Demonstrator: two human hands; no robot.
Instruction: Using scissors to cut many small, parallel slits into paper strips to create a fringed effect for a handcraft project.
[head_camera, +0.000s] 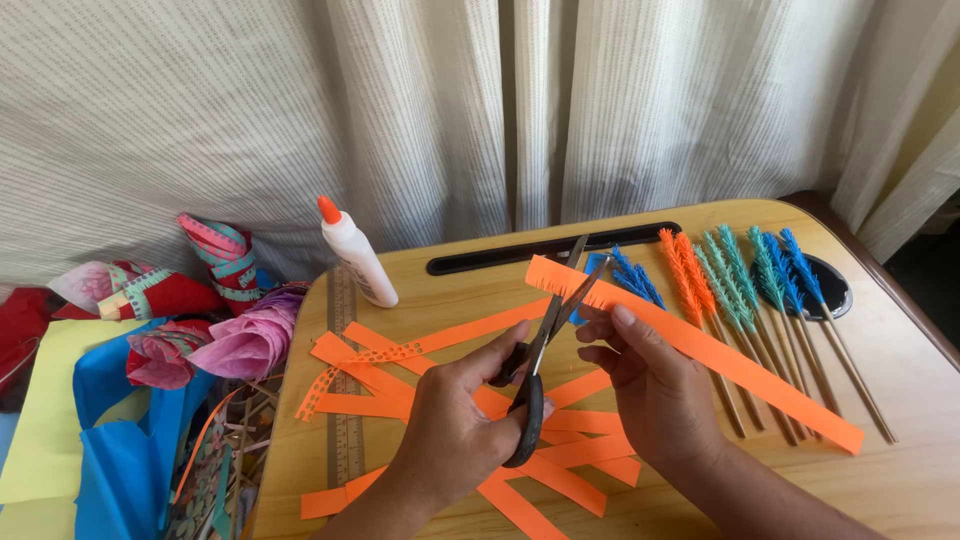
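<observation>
My left hand (455, 420) is shut on the handles of black scissors (548, 325). The blades are open and point up and to the right, at the fringed upper edge of a long orange paper strip (745, 362). My right hand (655, 385) pinches that strip from below, near its left end, and holds it slanting down to the right above the wooden lap table (900, 470). Short cuts show along the strip's top-left end. Several loose orange strips (380, 390) lie crossed on the table under both hands.
A white glue bottle (355, 255) with an orange cap stands at the table's back left, beside a ruler (345, 400). Several sticks wrapped in fringed orange, teal and blue paper (740, 285) lie at the right. Coloured paper and paper flowers (250, 340) are heaped left of the table.
</observation>
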